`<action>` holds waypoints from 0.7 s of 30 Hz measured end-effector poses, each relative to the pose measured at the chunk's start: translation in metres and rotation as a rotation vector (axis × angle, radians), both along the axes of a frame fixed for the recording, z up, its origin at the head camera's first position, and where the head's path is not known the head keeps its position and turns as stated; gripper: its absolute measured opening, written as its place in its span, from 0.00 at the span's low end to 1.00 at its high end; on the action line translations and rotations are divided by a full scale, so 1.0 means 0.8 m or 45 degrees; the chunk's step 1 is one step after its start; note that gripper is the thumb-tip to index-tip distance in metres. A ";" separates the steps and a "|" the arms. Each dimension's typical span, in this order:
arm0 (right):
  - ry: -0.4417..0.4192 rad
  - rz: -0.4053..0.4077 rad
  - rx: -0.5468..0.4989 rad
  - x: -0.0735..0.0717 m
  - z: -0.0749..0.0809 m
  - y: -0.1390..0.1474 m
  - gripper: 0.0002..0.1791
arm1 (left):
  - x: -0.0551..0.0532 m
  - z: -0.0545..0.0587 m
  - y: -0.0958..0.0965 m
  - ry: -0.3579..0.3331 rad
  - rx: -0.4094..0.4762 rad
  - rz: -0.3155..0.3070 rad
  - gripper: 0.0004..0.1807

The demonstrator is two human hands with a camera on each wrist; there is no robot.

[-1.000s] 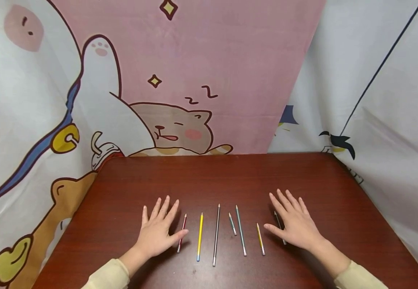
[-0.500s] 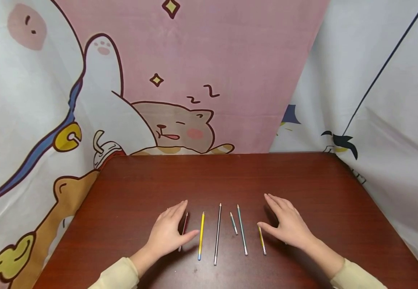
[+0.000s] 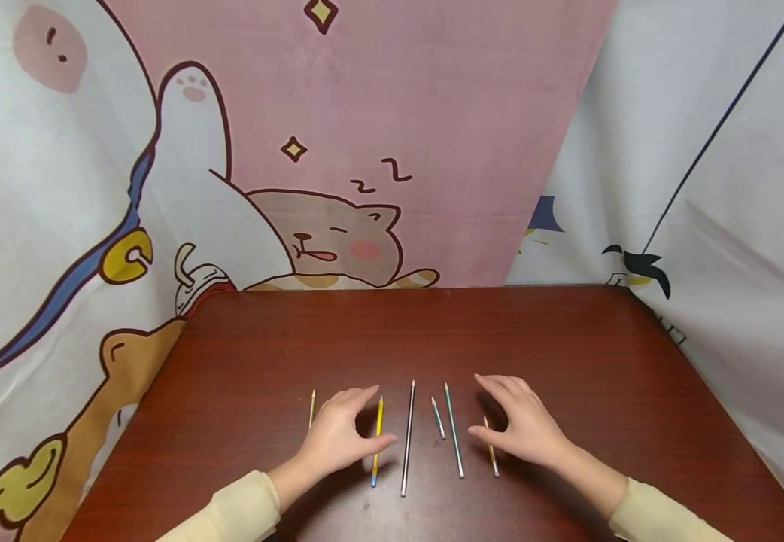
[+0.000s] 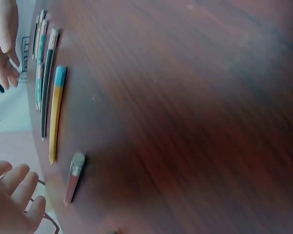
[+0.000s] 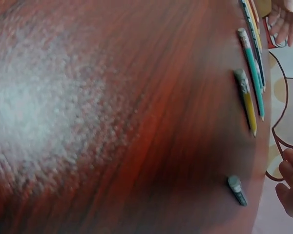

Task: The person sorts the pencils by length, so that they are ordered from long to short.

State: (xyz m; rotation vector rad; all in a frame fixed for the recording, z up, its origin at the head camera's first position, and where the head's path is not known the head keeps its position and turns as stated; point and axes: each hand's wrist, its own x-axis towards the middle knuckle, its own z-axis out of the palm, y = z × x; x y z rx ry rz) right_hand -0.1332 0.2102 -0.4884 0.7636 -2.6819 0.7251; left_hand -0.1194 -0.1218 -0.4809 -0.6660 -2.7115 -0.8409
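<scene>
Several pencils lie spread in a row on the table. My left hand (image 3: 341,436) hovers over the left part of the row, fingers loosely bent, its thumb crossing above the yellow pencil (image 3: 375,470) with a blue end. A red pencil (image 4: 75,178) shows below this hand in the left wrist view; the head view hides it. My right hand (image 3: 527,425) hangs over the right part, thumb near the tip of a short yellow pencil (image 3: 491,455). A dark pencil (image 5: 237,190) under it shows only in the right wrist view. Neither hand holds anything.
Between the hands lie a long black pencil (image 3: 408,436), a short teal pencil (image 3: 438,418) and a long teal pencil (image 3: 454,433). Another pencil (image 3: 312,406) pokes out left of my left hand. Behind the brown table (image 3: 392,324) hangs a printed cartoon cloth (image 3: 460,150).
Both hands have moved inward, the left further, from beside the red pencil to above the yellow one. Their spread fingers have drawn together and bent. A pencil at far left has come into view.
</scene>
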 end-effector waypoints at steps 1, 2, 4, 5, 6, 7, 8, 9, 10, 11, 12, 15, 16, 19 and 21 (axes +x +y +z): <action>-0.001 0.007 0.007 0.000 -0.001 -0.001 0.44 | -0.001 -0.001 0.002 0.011 0.005 -0.018 0.42; -0.004 0.011 0.014 0.001 -0.002 -0.003 0.44 | -0.001 -0.003 0.005 0.023 0.009 -0.032 0.42; -0.010 0.020 0.024 0.002 -0.005 -0.005 0.45 | -0.001 -0.006 0.009 0.045 0.016 -0.050 0.41; -0.010 0.025 0.027 0.003 -0.006 -0.006 0.45 | -0.001 -0.008 0.011 0.057 0.016 -0.053 0.41; -0.007 0.029 0.032 0.004 -0.008 -0.007 0.45 | -0.001 -0.009 0.012 0.069 0.014 -0.053 0.41; -0.003 0.033 0.035 0.004 -0.010 -0.009 0.45 | -0.001 -0.011 0.014 0.077 0.015 -0.052 0.41; 0.002 0.038 0.035 0.005 -0.012 -0.009 0.45 | 0.000 -0.011 0.015 0.080 0.007 -0.044 0.41; 0.008 0.043 0.035 0.005 -0.014 -0.010 0.45 | 0.001 -0.012 0.016 0.078 0.000 -0.037 0.41; 0.013 0.050 0.037 0.005 -0.016 -0.011 0.44 | 0.001 -0.013 0.017 0.075 -0.008 -0.033 0.41; 0.020 0.054 0.042 0.006 -0.018 -0.012 0.44 | 0.002 -0.014 0.018 0.072 -0.015 -0.031 0.41; 0.026 0.058 0.045 0.006 -0.020 -0.013 0.44 | 0.002 -0.015 0.019 0.071 -0.024 -0.029 0.41; 0.040 0.075 0.053 0.007 -0.025 -0.016 0.45 | 0.004 -0.019 0.021 0.070 -0.050 -0.033 0.41; 0.045 0.079 0.059 0.008 -0.026 -0.017 0.45 | 0.004 -0.020 0.022 0.077 -0.059 -0.038 0.41; 0.050 0.090 0.071 0.009 -0.029 -0.020 0.46 | 0.004 -0.022 0.025 0.097 -0.086 -0.049 0.40; 0.048 0.096 0.083 0.009 -0.030 -0.022 0.46 | 0.004 -0.023 0.027 0.110 -0.098 -0.053 0.40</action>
